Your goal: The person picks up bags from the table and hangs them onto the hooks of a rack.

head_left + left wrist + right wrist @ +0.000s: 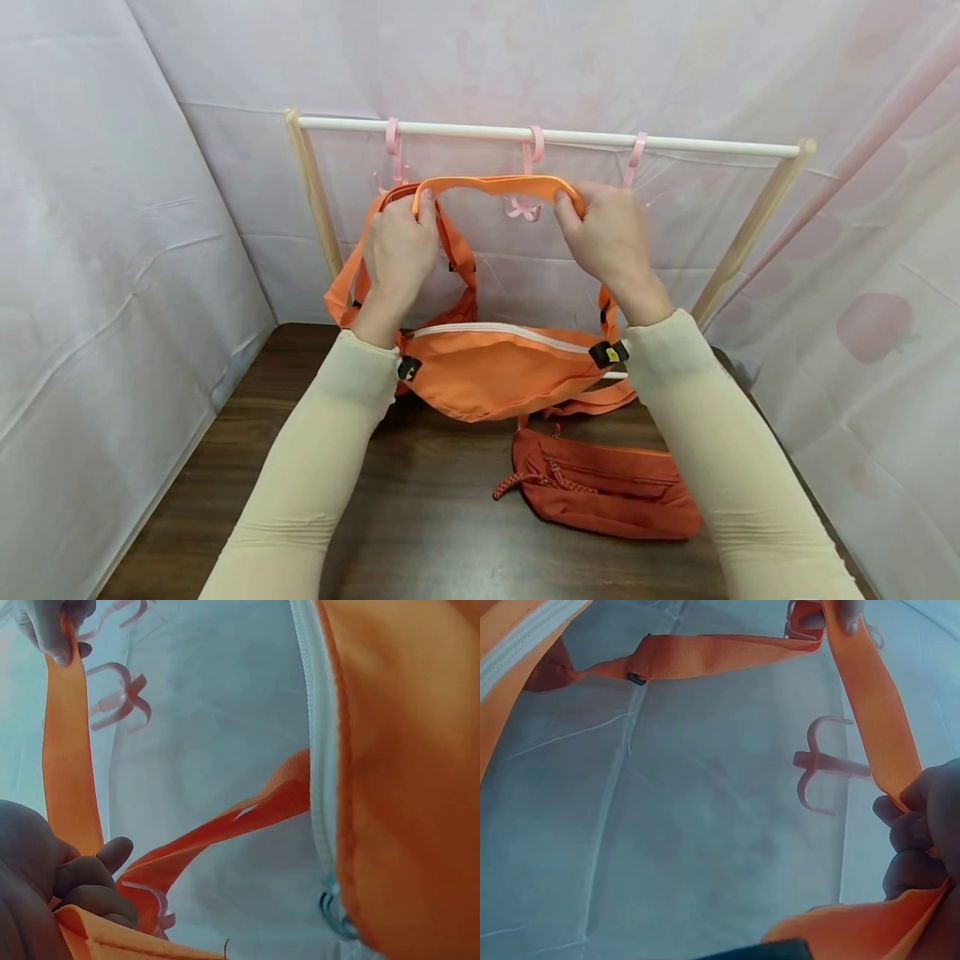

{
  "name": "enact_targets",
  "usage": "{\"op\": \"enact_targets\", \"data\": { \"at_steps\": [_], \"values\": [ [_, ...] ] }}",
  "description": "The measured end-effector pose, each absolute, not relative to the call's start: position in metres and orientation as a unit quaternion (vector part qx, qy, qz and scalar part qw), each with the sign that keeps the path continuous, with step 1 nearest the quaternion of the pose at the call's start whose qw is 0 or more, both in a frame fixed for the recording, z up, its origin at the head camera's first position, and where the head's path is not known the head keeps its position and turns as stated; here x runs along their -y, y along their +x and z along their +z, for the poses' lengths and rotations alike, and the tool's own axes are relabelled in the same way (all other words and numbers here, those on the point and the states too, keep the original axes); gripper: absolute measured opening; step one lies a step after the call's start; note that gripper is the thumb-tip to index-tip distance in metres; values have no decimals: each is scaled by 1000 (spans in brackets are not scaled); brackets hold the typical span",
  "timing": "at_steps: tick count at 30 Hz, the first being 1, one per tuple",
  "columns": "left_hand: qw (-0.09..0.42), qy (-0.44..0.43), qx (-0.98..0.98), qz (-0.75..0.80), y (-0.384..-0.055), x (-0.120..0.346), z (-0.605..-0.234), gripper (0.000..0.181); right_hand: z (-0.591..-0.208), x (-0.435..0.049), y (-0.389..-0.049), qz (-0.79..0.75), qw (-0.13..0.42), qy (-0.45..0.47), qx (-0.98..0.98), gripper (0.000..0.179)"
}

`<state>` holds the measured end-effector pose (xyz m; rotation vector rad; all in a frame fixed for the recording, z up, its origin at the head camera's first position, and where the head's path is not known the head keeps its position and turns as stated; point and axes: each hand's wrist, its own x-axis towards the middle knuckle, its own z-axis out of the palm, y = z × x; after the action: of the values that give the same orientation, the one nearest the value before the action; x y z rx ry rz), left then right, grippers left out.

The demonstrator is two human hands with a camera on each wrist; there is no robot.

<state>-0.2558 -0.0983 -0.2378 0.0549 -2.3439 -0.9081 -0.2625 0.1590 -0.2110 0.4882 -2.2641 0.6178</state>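
Observation:
An orange bag [495,375] with a white zipper hangs in the air below my two hands, in front of a rack. My left hand [402,242] grips its orange strap [495,183] on the left. On the right, my right hand [611,233] grips the same strap, thumb on top. Between them the strap is stretched out, slightly slack, in front of the middle pink hook [534,150]. Behind my left hand, a darker orange strap [457,246] runs up towards the left pink hook [393,137]; where it ends up there is hidden.
A white rod [465,130] spans wooden posts [738,225]. The right pink hook [634,158] hangs behind my right hand. On the brown table [420,517] lies a rust-red pouch [615,487] with zipper cords, partly behind my right sleeve. Pale curtains [112,208] surround it all.

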Motion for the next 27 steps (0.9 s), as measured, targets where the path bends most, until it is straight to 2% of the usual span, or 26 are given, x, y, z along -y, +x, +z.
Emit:
{"op": "enact_targets", "data": {
  "at_steps": [11, 17, 27],
  "values": [
    [285, 31, 902, -324, -265, 100, -241, 52, -213, -156, -269, 242, 331, 184, 893, 42],
    [255, 37, 906, -337, -267, 99, -242, 54, -216, -159, -273, 237, 337, 192, 891, 40],
    [248, 40, 910, -328, -271, 97, -249, 55, -222, -162, -278, 241, 319, 188, 897, 39]
  ]
}}
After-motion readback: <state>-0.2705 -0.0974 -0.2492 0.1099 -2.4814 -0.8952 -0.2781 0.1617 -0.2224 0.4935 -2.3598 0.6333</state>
